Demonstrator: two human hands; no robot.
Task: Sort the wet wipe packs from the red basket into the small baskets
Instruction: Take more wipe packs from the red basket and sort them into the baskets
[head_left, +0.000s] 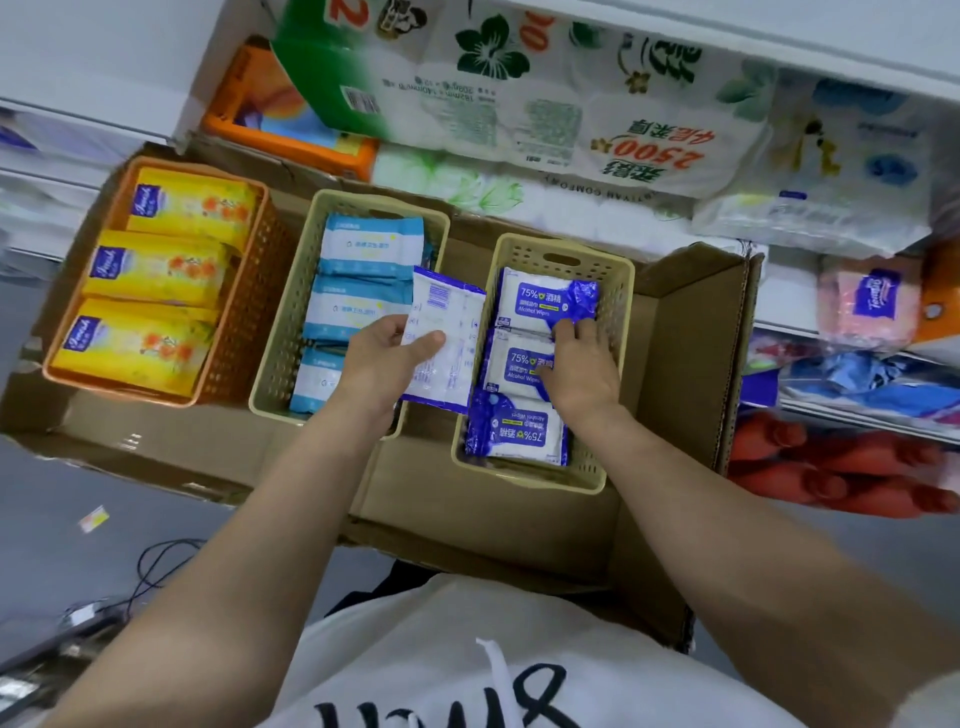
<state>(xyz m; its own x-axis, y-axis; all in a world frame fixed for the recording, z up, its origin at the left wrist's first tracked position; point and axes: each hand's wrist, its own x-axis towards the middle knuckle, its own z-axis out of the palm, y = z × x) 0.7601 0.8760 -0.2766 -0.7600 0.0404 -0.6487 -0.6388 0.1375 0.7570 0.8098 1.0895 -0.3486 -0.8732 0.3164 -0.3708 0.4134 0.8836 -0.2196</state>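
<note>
My left hand (387, 358) grips a blue-and-white wipe pack (447, 338), back side up, above the gap between the middle and right baskets. My right hand (582, 364) reaches into the right beige basket (618, 291), fingers curled down onto the blue alcohol wipe packs (545, 301) lying there; whether it grips one I cannot tell. The middle beige basket (291, 322) holds light-blue packs (369, 244). The orange basket (244, 322) at left holds three yellow packs (161, 270). No red basket is in view.
All three baskets stand in a flattened cardboard box (685, 364). Behind them lie large tissue-roll bags (571, 104) and an orange crate (291, 135). Shelves with packaged goods (862, 306) run at the right. Cables (156, 566) lie on the grey floor at lower left.
</note>
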